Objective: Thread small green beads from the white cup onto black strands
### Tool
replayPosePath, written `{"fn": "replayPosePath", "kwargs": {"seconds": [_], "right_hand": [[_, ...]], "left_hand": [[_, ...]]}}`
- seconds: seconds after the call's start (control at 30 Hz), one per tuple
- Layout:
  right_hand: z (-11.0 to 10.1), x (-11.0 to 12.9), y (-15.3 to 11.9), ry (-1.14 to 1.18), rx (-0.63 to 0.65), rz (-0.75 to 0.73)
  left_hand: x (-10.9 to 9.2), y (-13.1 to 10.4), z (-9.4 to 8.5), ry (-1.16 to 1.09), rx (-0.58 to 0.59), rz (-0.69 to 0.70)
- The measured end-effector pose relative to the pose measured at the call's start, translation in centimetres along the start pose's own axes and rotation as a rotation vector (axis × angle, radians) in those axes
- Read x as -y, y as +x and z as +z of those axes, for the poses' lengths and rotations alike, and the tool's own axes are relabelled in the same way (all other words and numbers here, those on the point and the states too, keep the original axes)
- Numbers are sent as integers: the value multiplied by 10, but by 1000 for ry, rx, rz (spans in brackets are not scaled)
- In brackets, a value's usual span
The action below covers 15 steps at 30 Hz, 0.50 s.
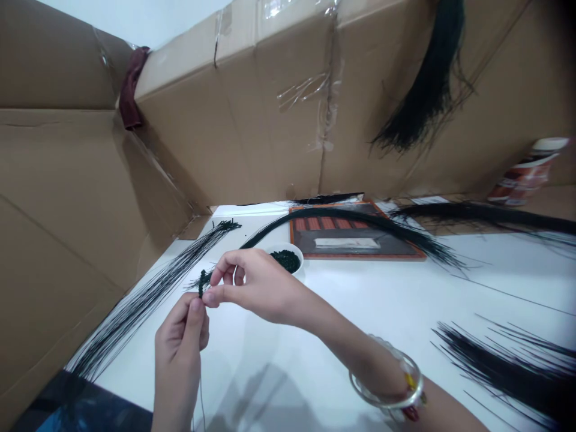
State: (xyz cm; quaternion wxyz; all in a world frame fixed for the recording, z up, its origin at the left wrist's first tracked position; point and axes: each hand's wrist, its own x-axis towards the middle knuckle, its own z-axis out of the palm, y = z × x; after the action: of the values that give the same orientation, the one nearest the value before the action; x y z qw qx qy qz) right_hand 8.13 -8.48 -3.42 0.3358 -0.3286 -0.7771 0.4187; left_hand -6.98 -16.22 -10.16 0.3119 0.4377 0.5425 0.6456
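Note:
My left hand (pixel 183 336) pinches a short, dark green, bumpy piece (pixel 201 283) upright between thumb and forefinger. A thin wire or thread (pixel 201 396) hangs below that hand. My right hand (pixel 254 285) reaches in from the right, thumb and forefinger curled together beside the piece; whatever sits between their tips is too small to make out. Just behind my right hand stands a white bowl (pixel 302 257) of small dark green bits (pixel 287 260), partly hidden by it. To the left lies a bundle of thin dark wires (pixel 148 300) with thicker green tips.
Long dark green bundles lie across a framed board (pixel 355 255) and at the right (pixel 504 366). Another bundle (pixel 427 78) hangs over the cardboard wall (pixel 252 132). A white-capped container (pixel 526 174) stands back right on the white table (pixel 360 312). Maroon cloth (pixel 132 90) hangs at left.

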Motion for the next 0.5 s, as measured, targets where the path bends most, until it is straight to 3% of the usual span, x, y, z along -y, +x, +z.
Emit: {"fn": "replayPosePath", "kwargs": {"seconds": [0.2, 0.33, 0.5], "right_hand": [[-15, 2, -5, 50, 31, -29], [-12, 2, -5, 115, 119, -19], [-4, 1, -3, 173, 127, -70]], "left_hand": [[-2, 1, 1, 32, -52, 24], [1, 2, 3, 94, -53, 89], [2, 1, 2, 120, -57, 88]]}}
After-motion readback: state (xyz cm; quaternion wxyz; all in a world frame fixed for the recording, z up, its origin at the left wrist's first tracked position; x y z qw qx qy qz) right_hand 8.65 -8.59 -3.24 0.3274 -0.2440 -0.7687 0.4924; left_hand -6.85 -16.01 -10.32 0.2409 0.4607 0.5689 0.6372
